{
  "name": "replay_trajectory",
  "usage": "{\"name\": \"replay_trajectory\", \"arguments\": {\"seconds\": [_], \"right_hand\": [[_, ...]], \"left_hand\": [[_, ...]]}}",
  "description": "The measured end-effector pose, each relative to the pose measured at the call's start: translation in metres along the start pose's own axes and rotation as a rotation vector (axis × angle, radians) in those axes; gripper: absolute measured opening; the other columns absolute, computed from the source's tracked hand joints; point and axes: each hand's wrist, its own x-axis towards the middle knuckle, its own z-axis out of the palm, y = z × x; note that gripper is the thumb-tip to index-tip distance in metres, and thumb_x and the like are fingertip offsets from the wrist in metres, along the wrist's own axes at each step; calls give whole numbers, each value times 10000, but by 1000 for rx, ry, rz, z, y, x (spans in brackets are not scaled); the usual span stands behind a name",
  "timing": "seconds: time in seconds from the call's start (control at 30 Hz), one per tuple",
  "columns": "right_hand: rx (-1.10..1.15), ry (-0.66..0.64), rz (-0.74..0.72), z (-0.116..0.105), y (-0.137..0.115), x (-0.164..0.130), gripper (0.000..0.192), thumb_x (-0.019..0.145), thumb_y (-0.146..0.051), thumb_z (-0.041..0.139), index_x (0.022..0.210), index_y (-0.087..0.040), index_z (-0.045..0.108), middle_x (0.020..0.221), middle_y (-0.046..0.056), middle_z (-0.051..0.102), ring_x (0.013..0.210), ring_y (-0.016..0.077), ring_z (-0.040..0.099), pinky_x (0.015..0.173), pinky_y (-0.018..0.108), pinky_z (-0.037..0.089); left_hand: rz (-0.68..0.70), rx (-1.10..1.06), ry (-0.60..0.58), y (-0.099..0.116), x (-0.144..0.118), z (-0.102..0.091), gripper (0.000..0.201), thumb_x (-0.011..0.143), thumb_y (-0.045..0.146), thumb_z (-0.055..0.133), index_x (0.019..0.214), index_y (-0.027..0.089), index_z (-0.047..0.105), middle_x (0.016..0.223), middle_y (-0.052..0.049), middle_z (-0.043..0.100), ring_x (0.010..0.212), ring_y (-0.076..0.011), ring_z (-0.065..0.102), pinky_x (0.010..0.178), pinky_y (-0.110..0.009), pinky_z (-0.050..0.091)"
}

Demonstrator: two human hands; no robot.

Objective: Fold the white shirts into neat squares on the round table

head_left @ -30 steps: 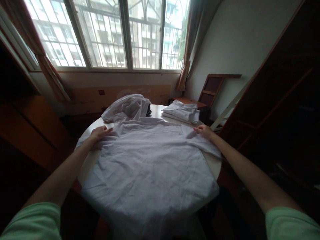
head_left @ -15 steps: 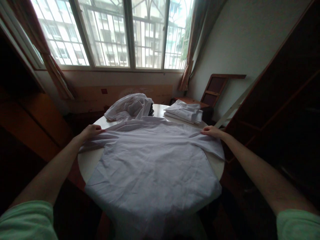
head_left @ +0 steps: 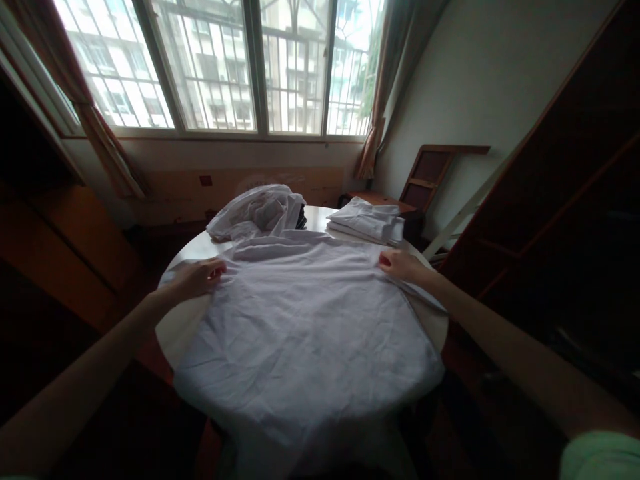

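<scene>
Fingers of the left hand [head_left: 197, 277] are curled narrow on the left shoulder edge of the white garment [head_left: 305, 313], with the cloth bunched under the fingertips; whether they actually pinch it or only press on it cannot be told. Fingers of the right hand [head_left: 400, 265] are likewise drawn in close on the right shoulder edge, knuckles up, resting on a fold of the fabric, and a firm hold there cannot be confirmed either. That garment lies spread flat across the round table [head_left: 176, 327], covering most of its top, its near hem hanging over the near edge and a sleeve trailing off past each hand. Bare tabletop shows only at the left, near the left forearm, and in a thin strip at the right. On the far left part of the table a crumpled heap of white cloth [head_left: 257, 210] touches the far edge of the spread garment. On the far right a folded stack of white cloth [head_left: 369, 221] sits just beyond the right hand. Behind the table a barred window [head_left: 225, 67] fills the far wall, with a wooden chair [head_left: 425, 177] at the far right.
</scene>
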Motion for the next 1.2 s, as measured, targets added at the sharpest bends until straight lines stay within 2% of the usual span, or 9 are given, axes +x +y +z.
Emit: {"name": "replay_trajectory", "arguments": {"seconds": [0.1, 0.23, 0.33, 0.47, 0.63, 0.77, 0.93, 1.1, 1.2], "right_hand": [[25, -54, -29, 0, -2, -17, 178, 814, -279, 483, 816, -173, 625, 849, 86, 677, 743, 200, 611, 616, 260, 381], [58, -127, -77, -1, 1, -35, 262, 822, -345, 504, 988, -170, 606, 964, 100, 678, 825, 219, 633, 676, 268, 425], [74, -125, -119, 5, 6, -47, 349, 783, -255, 531, 1115, -150, 561, 1060, 118, 662, 915, 236, 632, 759, 287, 452], [82, 17, -142, 27, 18, -52, 391, 807, -112, 401, 1160, -155, 563, 1172, 105, 626, 1020, 225, 613, 868, 307, 452], [108, 90, -142, 46, 32, -39, 419, 836, -119, 358, 1199, -177, 559, 1214, 82, 607, 1044, 230, 609, 868, 327, 471], [120, 17, -120, 35, 33, -26, 426, 785, -99, 407, 1178, -173, 556, 1215, 84, 606, 1030, 235, 612, 854, 311, 462], [142, -104, -91, 15, 21, -24, 309, 787, -195, 473, 1078, -167, 574, 1080, 95, 665, 927, 226, 640, 781, 275, 460], [135, -55, -87, 14, 11, -33, 307, 779, -209, 498, 1075, -173, 570, 1068, 105, 664, 952, 228, 625, 797, 277, 446], [133, -53, -85, 18, 12, -34, 322, 786, -205, 483, 1096, -161, 559, 1126, 122, 639, 984, 237, 616, 818, 295, 448]], "left_hand": [[113, -45, -90, -6, -22, 7, 313, 731, 223, 441, 999, 209, 602, 968, -86, 639, 850, -214, 600, 753, -301, 460], [12, -42, 21, -14, -39, 16, 403, 745, 270, 442, 1134, 196, 519, 1210, -115, 560, 1023, -252, 567, 884, -368, 441], [-38, -6, 71, -16, -42, 17, 349, 794, 320, 395, 1085, 179, 527, 1136, -116, 597, 981, -244, 587, 862, -370, 452], [-41, 69, 116, -8, -46, 14, 250, 831, 316, 346, 901, 177, 541, 983, -113, 627, 854, -233, 611, 769, -349, 468], [-28, 139, 85, 4, -57, 13, 207, 844, 283, 345, 877, 170, 516, 973, -114, 613, 820, -231, 606, 707, -340, 469], [-10, 131, 150, 8, -62, 18, 200, 844, 281, 392, 970, 186, 516, 1042, -95, 608, 897, -226, 598, 764, -351, 482], [243, 68, 132, 23, -57, 19, 290, 832, 179, 384, 1089, 180, 520, 1148, -104, 589, 1079, -211, 544, 939, -360, 439], [291, 66, 164, 37, -56, 15, 198, 845, 197, 393, 934, 184, 569, 1000, -88, 630, 955, -197, 592, 834, -324, 491], [224, 87, 212, 35, -63, 15, 195, 852, 240, 392, 873, 186, 577, 877, -74, 641, 805, -184, 616, 704, -291, 503]]}}
